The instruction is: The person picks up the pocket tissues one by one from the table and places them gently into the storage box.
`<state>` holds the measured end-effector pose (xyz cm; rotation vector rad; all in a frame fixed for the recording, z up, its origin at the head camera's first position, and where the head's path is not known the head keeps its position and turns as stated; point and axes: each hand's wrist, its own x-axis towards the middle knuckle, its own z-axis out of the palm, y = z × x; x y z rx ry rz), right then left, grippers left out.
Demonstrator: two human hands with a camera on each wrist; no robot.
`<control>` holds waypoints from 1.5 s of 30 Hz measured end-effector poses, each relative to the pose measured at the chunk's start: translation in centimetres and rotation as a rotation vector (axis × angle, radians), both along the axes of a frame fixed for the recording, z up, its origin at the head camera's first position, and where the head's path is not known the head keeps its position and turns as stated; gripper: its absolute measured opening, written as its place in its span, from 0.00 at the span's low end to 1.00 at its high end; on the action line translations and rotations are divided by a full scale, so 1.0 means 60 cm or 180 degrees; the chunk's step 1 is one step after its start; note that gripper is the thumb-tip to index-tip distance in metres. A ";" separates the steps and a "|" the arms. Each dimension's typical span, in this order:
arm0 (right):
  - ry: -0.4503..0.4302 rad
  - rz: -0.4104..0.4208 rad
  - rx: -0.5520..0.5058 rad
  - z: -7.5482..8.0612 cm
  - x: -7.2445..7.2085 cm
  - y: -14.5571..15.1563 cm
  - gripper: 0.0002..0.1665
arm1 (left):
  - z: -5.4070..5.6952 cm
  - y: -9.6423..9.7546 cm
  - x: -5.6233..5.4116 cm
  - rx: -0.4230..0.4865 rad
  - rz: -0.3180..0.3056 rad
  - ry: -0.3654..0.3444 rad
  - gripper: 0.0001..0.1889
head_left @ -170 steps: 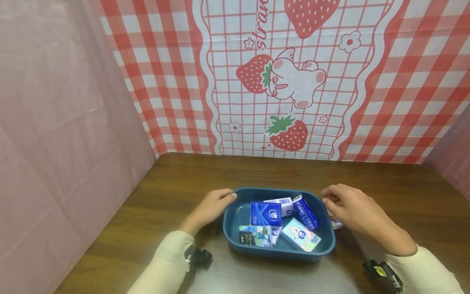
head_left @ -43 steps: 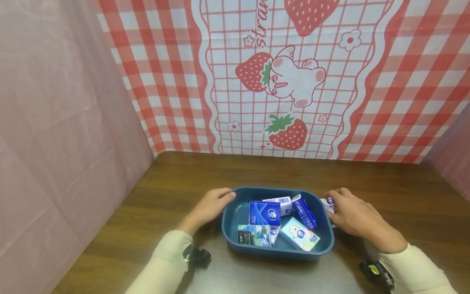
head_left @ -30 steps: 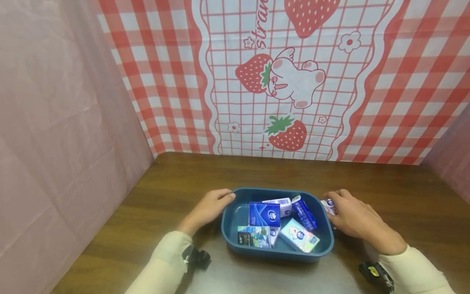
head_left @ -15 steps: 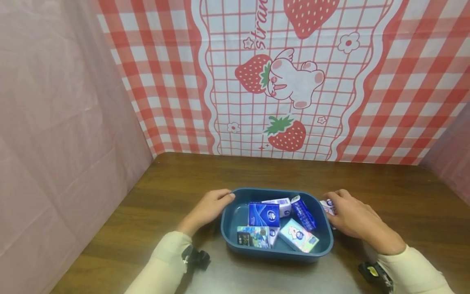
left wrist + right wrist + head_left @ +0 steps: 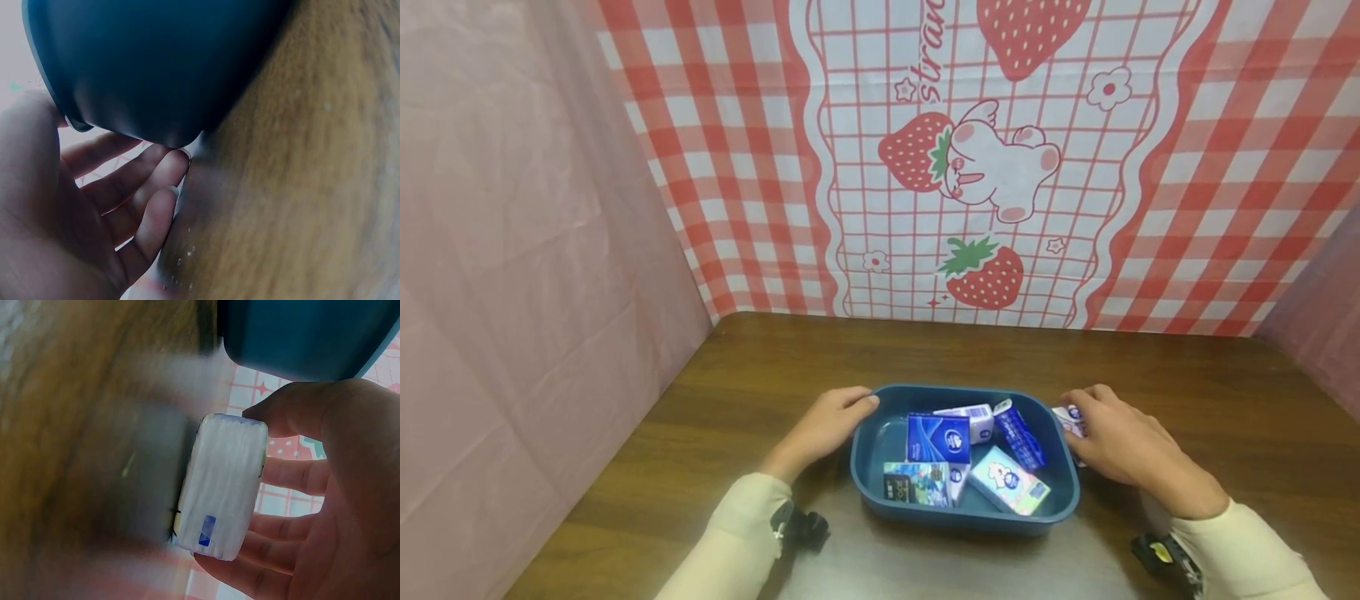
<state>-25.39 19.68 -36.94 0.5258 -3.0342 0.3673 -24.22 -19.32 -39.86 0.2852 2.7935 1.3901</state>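
My left hand grips the left rim of a blue plastic tub, thumb over the edge. The left wrist view shows the fingers against the outer wall. Beyond the right end of the tub, my right hand holds a white and purple tissue pack between thumb and fingers, largely covered by the hand in the head view. Several tissue packs lie loosely in the tub: a dark blue one, a green-patterned one, a pastel one and a blue one on its side among them.
The tub stands on a dark brown wooden table. A red and white strawberry-print cloth hangs behind it. Pale pink cloth closes off the left side. The inside left of the tub shows bare floor.
Since the oldest frame, my right hand has lowered slightly and taken hold of the tissue pack beside the tub. Over the last second almost nothing has moved.
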 end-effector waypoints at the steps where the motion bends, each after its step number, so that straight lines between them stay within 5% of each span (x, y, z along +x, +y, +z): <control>1: 0.0003 -0.0007 0.0003 0.000 0.000 0.000 0.31 | 0.000 0.000 0.000 0.0001 -0.0010 0.0003 0.20; 45: 0.0126 -0.0140 -0.0122 0.007 -0.002 0.000 0.32 | 0.002 0.001 0.003 0.0004 -0.0048 0.0043 0.19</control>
